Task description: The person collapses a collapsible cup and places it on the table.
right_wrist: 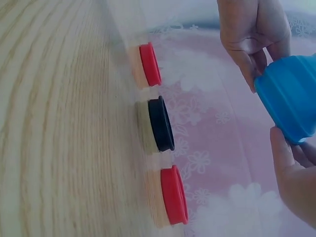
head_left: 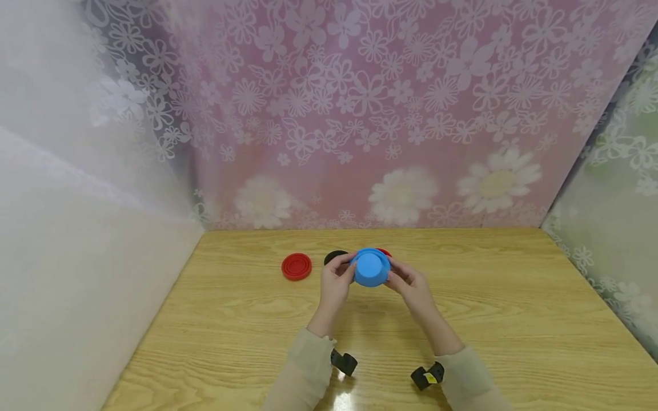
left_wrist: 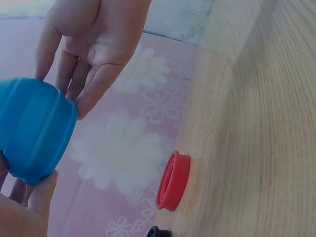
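Note:
A blue collapsible cup [head_left: 369, 267], drawn out to its stepped, tapered form, is held above the table with its base facing the head camera. My left hand [head_left: 335, 281] pinches its rim from the left between thumb and fingers. On the opposite side, my right hand [head_left: 414, 290] grips the rim the same way. The left wrist view shows the ridged side of the cup [left_wrist: 37, 131] between both hands. Behind the hands, a black folded-flat cup [head_left: 335, 256] and a red one [head_left: 384, 251] are partly covered in the head view.
Another flattened red cup [head_left: 296, 266] lies to the left on the wooden table [head_left: 247, 348]. In the right wrist view the two red discs and the black disc [right_wrist: 161, 123] stand in a spaced row. A floral curtain [head_left: 360, 114] hangs behind the table, with pale sheets at both sides.

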`<state>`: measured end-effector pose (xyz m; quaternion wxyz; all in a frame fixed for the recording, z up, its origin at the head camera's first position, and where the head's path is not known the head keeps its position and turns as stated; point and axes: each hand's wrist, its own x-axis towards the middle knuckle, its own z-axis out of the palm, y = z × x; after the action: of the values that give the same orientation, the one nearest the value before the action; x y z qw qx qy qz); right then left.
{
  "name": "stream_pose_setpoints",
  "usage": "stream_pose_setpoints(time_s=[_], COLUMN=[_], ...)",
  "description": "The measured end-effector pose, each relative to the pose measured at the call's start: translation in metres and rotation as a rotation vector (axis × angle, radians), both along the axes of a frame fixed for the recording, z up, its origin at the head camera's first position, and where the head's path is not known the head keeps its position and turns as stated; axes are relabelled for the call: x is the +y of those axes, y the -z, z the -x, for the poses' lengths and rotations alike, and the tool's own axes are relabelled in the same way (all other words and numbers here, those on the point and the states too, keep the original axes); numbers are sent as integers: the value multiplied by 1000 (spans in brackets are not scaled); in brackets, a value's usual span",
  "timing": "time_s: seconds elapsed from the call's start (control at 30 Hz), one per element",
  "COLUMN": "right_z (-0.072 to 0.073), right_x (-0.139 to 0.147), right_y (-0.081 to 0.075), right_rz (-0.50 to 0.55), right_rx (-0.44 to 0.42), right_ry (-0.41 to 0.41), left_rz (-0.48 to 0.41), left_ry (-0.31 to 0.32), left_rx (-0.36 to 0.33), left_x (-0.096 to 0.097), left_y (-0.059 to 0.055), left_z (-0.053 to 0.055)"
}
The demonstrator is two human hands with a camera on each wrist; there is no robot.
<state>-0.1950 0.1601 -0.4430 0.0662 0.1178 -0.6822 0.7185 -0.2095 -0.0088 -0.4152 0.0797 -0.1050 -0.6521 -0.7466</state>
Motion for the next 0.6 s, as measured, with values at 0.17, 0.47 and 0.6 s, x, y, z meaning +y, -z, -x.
stream_pose_setpoints(time_s=[0.17, 0.47, 0.6], right_z=[1, 2, 2], right_x=[-2, -10, -13], right_y=[3, 1, -2], right_rz=[-13, -131, -189], right_rx=[21, 47, 63], right_ry=[-2, 181, 261], left_rz=[-31, -47, -47], left_ry=[-14, 14, 45], left_rx=[-20, -6, 1], left_x=[1, 3, 3], left_y=[0, 0, 0], left_z=[-1, -3, -4])
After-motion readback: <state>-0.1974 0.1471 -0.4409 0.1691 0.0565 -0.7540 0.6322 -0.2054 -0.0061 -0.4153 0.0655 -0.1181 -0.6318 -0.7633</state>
